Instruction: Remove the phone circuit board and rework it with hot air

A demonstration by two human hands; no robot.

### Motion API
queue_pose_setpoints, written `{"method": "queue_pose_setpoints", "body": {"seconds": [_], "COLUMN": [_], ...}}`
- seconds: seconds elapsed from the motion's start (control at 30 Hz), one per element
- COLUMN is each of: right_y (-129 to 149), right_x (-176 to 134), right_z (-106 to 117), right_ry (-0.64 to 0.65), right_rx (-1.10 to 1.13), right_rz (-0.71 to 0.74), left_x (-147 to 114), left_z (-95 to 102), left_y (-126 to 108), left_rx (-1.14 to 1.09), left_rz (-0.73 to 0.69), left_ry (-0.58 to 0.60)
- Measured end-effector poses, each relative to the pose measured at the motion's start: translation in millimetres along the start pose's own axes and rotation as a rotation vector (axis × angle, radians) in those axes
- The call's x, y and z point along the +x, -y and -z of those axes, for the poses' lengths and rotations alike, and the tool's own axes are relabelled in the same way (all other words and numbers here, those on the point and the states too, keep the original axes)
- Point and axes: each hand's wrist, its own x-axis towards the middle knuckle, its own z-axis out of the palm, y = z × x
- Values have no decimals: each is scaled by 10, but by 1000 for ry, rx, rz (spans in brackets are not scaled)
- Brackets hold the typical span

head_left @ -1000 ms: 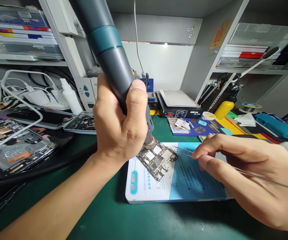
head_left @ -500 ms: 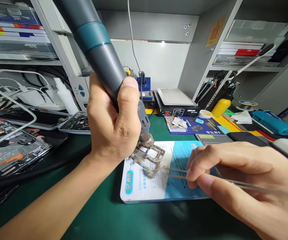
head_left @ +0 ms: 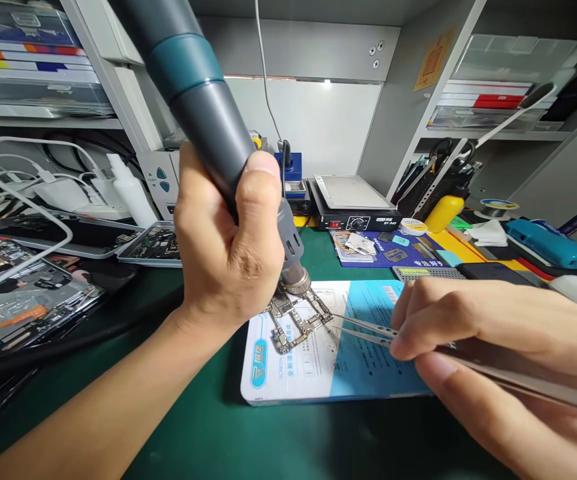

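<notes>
My left hand (head_left: 231, 233) is wrapped round a dark grey hot air gun (head_left: 208, 120) with a teal band. Its metal nozzle (head_left: 297, 279) points down over the far edge of a phone circuit board (head_left: 301, 327). The board, a frame shape with cut-outs, lies on a white and blue box (head_left: 368, 373). Between the thumb and fingers of my right hand (head_left: 488, 353) are metal tweezers (head_left: 368, 331). Their tips are slightly apart, close to the board's right edge; whether they touch it I cannot tell.
A heating plate (head_left: 358, 207) stands at the back on a green mat (head_left: 188, 427). Opened phone parts (head_left: 23, 287) and a white cable lie at the left. A yellow bottle (head_left: 443, 215), a teal case (head_left: 551, 245) and a tool holder stand at the right.
The board, blurred before, is now sharp and lies turned differently under the nozzle. My right hand has drawn the tweezers slightly to the right. The hot air gun has hardly moved.
</notes>
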Motion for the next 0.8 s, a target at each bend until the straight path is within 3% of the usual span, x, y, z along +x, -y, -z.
{"method": "queue_pose_setpoints", "body": {"seconds": [0.13, 0.4, 0.8], "right_y": [-51, -105, -110], "right_x": [-21, 54, 45], "right_z": [14, 64, 92], "right_ry": [113, 251, 273], "right_rx": [27, 55, 2], "right_rz": [128, 214, 244], "left_x": [-1, -26, -35], "left_z": [4, 63, -15], "left_y": [5, -33, -24], "left_rx": [11, 19, -4], "left_rz": [-7, 28, 4], "left_ry": [-7, 43, -34]}}
